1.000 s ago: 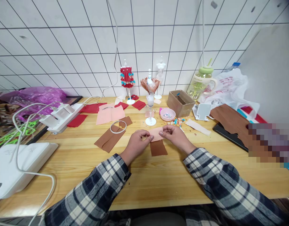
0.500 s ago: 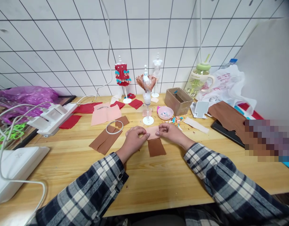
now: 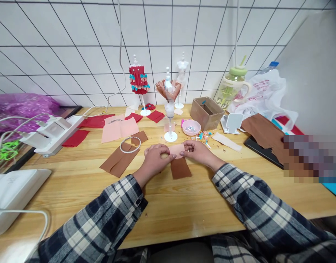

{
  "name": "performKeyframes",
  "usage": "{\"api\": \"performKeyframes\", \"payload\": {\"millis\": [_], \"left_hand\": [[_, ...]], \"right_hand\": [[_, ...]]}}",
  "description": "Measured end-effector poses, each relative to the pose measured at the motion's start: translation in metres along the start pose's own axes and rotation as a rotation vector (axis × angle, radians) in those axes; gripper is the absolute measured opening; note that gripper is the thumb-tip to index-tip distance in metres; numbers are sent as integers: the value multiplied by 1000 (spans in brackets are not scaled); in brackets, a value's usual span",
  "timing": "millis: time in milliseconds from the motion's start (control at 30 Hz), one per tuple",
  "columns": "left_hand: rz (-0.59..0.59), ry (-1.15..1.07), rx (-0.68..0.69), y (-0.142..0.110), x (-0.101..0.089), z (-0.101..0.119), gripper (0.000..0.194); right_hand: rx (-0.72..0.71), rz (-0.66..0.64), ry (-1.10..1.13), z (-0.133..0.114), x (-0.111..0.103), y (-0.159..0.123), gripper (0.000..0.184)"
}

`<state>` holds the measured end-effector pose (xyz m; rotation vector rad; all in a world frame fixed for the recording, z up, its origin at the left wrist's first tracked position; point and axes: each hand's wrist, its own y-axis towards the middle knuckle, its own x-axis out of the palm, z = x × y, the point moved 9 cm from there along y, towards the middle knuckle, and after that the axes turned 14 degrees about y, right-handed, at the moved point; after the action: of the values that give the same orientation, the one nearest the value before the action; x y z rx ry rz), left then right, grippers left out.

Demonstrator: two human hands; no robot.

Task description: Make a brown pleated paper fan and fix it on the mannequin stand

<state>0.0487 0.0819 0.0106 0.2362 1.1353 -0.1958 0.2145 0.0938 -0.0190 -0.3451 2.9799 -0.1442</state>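
Between my hands is a small pink piece of crepe paper (image 3: 176, 150). My left hand (image 3: 157, 157) pinches its left edge between thumb and fingers. On the opposite edge, my right hand (image 3: 197, 152) grips it the same way. Just below lies a brown crepe paper piece (image 3: 181, 169), its upper part covered by the pink one. Behind my hands stands a small white mannequin (image 3: 170, 109) on a round base, with brown and pink petal-like paper around its top. To the left, a silver ring (image 3: 121, 150) rests on brown paper sheets (image 3: 117, 164).
At the back are a mannequin in a red paper dress (image 3: 138, 80) and a bare white mannequin (image 3: 182, 71). A pink bowl (image 3: 191, 128), cardboard box (image 3: 206, 115), phone stand (image 3: 232, 123) and green-lidded bottle (image 3: 233, 86) stand right. A power strip (image 3: 54, 137) lies left.
The view has shifted slightly, so the scene sits a little further left and higher. Both hands keep their hold on the pink paper, with hardly any movement.
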Motion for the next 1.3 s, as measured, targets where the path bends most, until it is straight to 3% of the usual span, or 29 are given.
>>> {"api": "performKeyframes", "payload": {"millis": [167,633,967,1167,1300], "left_hand": [[-18,-10,-3,1,1,-2,17],[-13,74,-4,-1,2,2,20],[24,197,43,0,5,5,21],[36,230,68,0,6,6,21],[45,252,94,-1,4,7,21]], "right_hand": [[10,-56,32,-2,4,-4,37],[7,-19,-244,-2,2,-3,31],[-95,13,-475,-9,5,-2,33],[-110,4,-610,-14,9,-4,18],[-104,9,-641,-16,10,-7,18]]}}
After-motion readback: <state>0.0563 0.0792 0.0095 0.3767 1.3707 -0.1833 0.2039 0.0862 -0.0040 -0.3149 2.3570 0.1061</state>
